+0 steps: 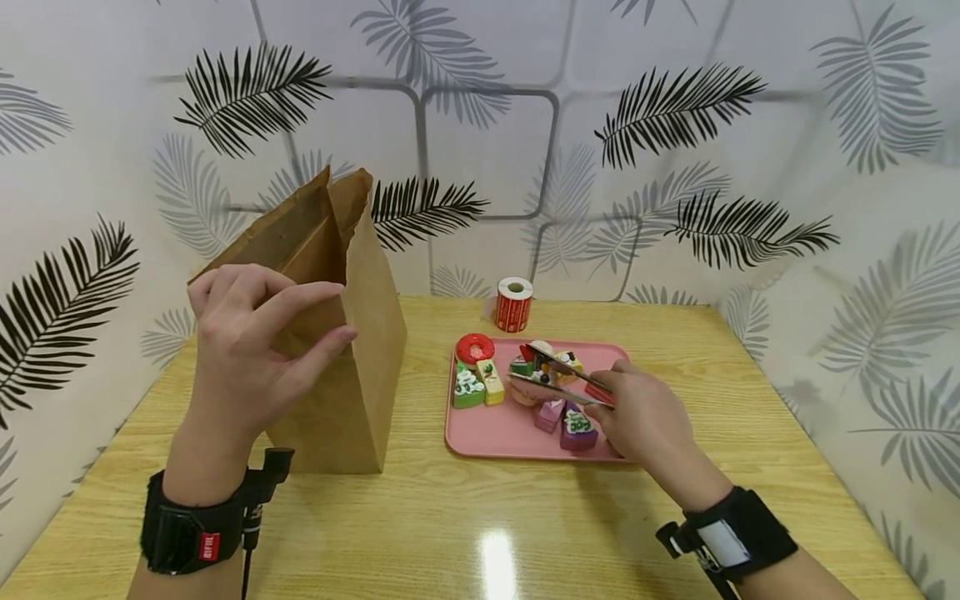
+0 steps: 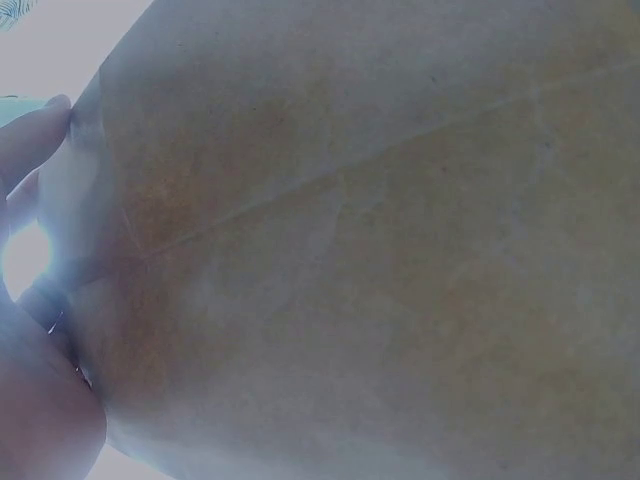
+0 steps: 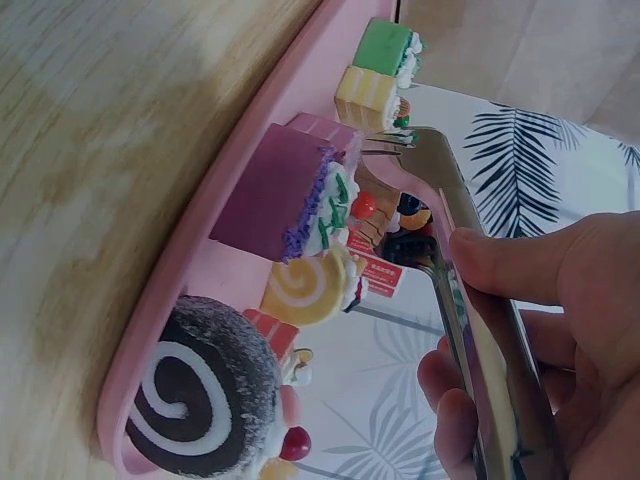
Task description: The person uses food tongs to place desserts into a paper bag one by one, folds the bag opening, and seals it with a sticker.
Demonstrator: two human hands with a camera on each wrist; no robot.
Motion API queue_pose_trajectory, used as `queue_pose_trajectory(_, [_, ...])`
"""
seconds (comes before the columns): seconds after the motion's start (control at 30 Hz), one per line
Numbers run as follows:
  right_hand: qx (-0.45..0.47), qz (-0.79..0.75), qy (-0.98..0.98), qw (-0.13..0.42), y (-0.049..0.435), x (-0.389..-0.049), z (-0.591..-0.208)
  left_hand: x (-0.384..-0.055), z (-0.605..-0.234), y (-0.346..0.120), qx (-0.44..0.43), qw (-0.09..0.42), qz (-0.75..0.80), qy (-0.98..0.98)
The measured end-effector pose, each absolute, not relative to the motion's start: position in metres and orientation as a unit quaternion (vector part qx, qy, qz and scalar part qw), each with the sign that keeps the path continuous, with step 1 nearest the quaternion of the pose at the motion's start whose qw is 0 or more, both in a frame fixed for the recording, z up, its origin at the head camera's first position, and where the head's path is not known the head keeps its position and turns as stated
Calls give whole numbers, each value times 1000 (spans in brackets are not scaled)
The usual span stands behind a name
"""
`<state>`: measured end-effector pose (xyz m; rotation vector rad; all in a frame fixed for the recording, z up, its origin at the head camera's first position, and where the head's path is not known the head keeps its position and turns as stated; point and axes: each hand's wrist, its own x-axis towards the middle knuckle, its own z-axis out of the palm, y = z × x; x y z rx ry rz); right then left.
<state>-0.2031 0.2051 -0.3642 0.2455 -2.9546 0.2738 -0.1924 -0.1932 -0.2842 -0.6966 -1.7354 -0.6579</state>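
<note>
A tall brown paper bag [image 1: 371, 333] stands upright with its mouth spread. My left hand [image 1: 247, 342] holds its near rim, fingers over the edge and thumb outside. The left wrist view is mostly filled by the bag's wall [image 2: 350, 280]. My right hand [image 1: 648, 412] grips metal tongs [image 1: 573, 369] over a pink tray [image 1: 495, 437]. The tongs' ends lie on either side of a fruit-topped cake [image 1: 525, 393], partly hidden behind them. Near it is a purple cake slice [image 1: 579, 435]. The right wrist view shows fingers and thumb wrapped around the tongs [image 3: 515, 400].
On the tray's left side sit a red doughnut [image 1: 475, 350], a green cake slice [image 1: 468, 397] and a yellow slice [image 1: 491, 387]. A chocolate swirl roll [image 3: 200, 390] lies at one end. Behind the tray stands a roll of red labels [image 1: 513, 310], close to the patterned wall.
</note>
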Motion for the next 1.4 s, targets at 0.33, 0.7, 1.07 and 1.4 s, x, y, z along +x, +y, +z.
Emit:
queue_pose_trajectory(0.33, [84, 92, -988, 94, 207, -201, -355, -192, -284, -192, -295, 547, -284, -730])
queue_pose_trajectory(0.7, [93, 91, -985, 116, 206, -202, -329, -191, -284, -193, -296, 544, -287, -731])
queue_pose_trajectory(1.07, [96, 90, -982, 135, 201, -196, -308, -191, -283, -191, -297, 546, -290, -728])
queue_pose_trajectory(1.4, [111, 91, -974, 178, 195, -191, -284, -190, -282, -192, -299, 544, -287, -730])
